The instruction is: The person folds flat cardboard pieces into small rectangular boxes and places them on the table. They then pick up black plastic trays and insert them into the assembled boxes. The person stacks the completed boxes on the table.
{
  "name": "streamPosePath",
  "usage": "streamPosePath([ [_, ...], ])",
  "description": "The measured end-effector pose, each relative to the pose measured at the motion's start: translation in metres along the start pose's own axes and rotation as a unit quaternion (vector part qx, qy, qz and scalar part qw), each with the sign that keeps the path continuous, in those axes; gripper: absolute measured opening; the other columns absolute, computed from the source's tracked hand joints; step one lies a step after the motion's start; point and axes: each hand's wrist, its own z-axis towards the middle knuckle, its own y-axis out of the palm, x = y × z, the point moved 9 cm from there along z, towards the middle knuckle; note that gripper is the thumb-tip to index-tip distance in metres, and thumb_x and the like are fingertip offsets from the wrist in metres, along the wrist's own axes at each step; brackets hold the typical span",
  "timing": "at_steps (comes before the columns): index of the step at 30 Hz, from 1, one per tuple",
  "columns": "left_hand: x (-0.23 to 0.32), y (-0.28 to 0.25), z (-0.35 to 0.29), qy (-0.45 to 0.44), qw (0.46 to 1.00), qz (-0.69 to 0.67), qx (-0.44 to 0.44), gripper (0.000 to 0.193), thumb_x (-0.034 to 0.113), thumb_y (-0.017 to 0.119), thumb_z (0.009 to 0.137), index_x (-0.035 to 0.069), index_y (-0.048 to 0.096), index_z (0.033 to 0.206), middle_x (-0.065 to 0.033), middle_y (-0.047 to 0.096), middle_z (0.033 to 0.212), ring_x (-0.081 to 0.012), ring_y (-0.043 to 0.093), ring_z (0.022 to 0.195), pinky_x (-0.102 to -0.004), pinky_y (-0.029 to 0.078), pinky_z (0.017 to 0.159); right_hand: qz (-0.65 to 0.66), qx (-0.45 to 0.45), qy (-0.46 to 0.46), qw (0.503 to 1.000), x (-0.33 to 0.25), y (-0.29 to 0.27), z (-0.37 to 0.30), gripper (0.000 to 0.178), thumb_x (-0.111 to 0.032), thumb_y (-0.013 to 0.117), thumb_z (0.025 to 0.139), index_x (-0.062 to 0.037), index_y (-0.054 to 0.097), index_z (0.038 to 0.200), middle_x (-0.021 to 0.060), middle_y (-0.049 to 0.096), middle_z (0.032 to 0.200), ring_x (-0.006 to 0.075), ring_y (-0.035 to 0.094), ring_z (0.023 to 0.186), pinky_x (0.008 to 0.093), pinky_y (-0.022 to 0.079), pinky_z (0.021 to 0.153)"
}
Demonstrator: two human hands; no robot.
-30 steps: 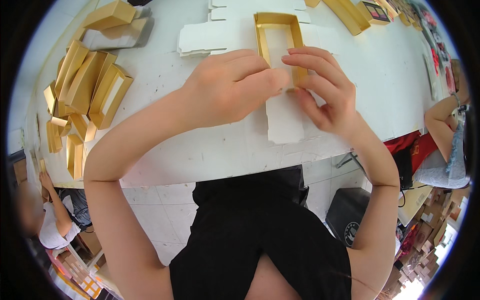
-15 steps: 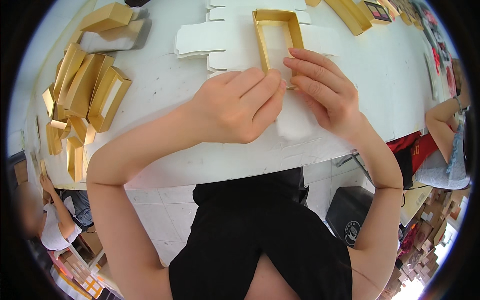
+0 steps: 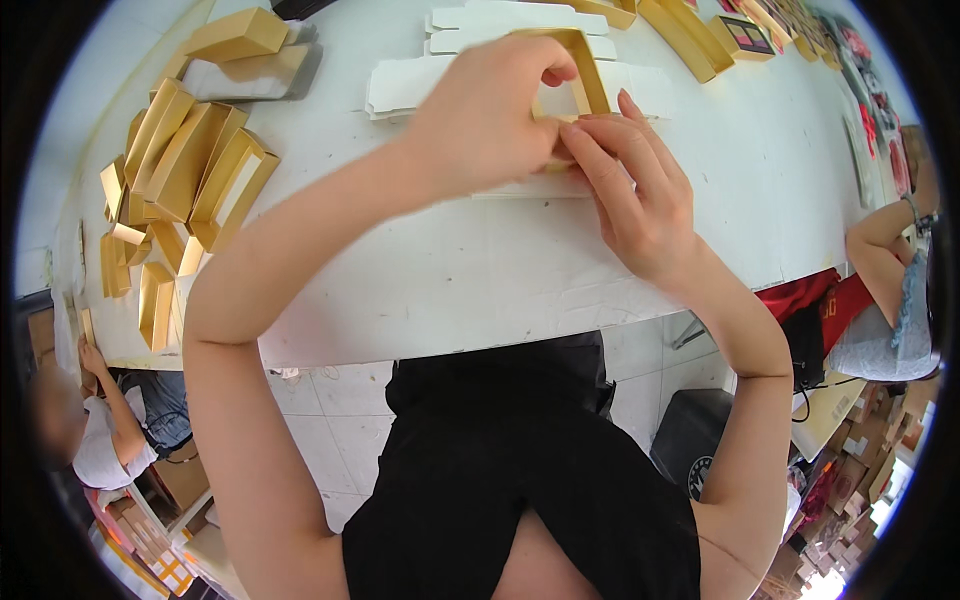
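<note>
A gold open-topped cardboard box (image 3: 594, 88) lies on the white table with its near end between my hands. My left hand (image 3: 495, 115) covers the box's left wall, its fingers curled and its thumb at the near end. At the near right corner my right hand (image 3: 645, 190) pinches the box's edge, index fingertip beside my left thumb, the other fingers extended. The near wall is mostly hidden by my fingers. Flat white cardboard blanks (image 3: 405, 86) lie stacked under and behind the box.
Several gold boxes (image 3: 185, 160) are heaped at the left. More gold boxes (image 3: 685, 38) lie at the far right, beside a palette-like case (image 3: 742, 36). A co-worker's hand (image 3: 92, 357) shows at the left edge and a co-worker's arm (image 3: 880, 245) at the right.
My left hand has moved up and forward over the box's left side, its fingers changing from a pinch at the near end. My right hand stays near the near right corner.
</note>
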Motion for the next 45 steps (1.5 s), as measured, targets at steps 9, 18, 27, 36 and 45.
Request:
streamPosePath([
  [9,-0.011,0.009,0.051,0.288,0.9,0.074,-0.318,0.084,0.002,0.074,0.069,0.002,0.042,0.146,-0.0214,0.048,0.146,-0.0341,0.042,0.138,-0.0421,0.034,0.116,0.156,-0.219,-0.017,0.963,0.023,0.01,0.018,0.027,0.005,0.074,0.072,-0.0012,0.067,0.097,0.0077,0.066,0.091,0.0272,0.066,0.091,0.0539,0.041,0.114],
  [18,-0.021,-0.006,0.052,0.115,0.917,0.074,-0.374,0.064,0.014,0.083,0.072,0.008,0.062,0.132,-0.0138,0.068,0.119,-0.0259,0.068,0.103,-0.0369,0.054,0.092,0.108,-0.186,-0.001,0.977,0.02,0.012,0.006,0.019,-0.012,0.077,0.077,-0.0056,0.061,0.085,0.0059,0.06,0.086,0.0278,0.059,0.088,0.0452,0.047,0.101],
  [27,-0.028,-0.003,0.022,0.1,0.948,0.028,-0.3,0.069,0.005,0.083,0.068,0.008,0.057,0.132,-0.0056,0.062,0.111,-0.0194,0.055,0.082,-0.0316,0.05,0.072,0.12,-0.235,0.008,0.964,0.019,0.019,-0.003,0.019,-0.008,0.076,0.077,-0.0034,0.059,0.084,0.0116,0.059,0.091,0.0312,0.055,0.09,0.0393,0.049,0.078],
  [36,-0.012,-0.027,-0.006,0.089,0.991,0.006,-0.104,0.069,0.007,0.076,0.081,0.009,0.047,0.144,-0.0041,0.058,0.122,-0.0151,0.057,0.092,-0.0265,0.05,0.077,0.312,-0.035,0.252,0.916,0.062,-0.008,-0.011,0.066,0.011,0.072,0.075,-0.0045,0.05,0.136,0.0169,0.057,0.132,0.0352,0.059,0.118,0.0463,0.05,0.099],
  [45,-0.016,-0.013,-0.015,-0.164,0.962,-0.211,-0.05,0.025,0.006,0.036,0.101,0.004,0.05,0.122,-0.0145,0.061,0.105,-0.0201,0.064,0.086,-0.0333,0.057,0.067,0.115,-0.035,0.009,0.993,-0.005,-0.022,0.018,0.076,-0.002,0.078,0.068,0.009,0.046,0.136,0.0308,0.049,0.128,0.0435,0.054,0.111,0.05,0.05,0.091],
])
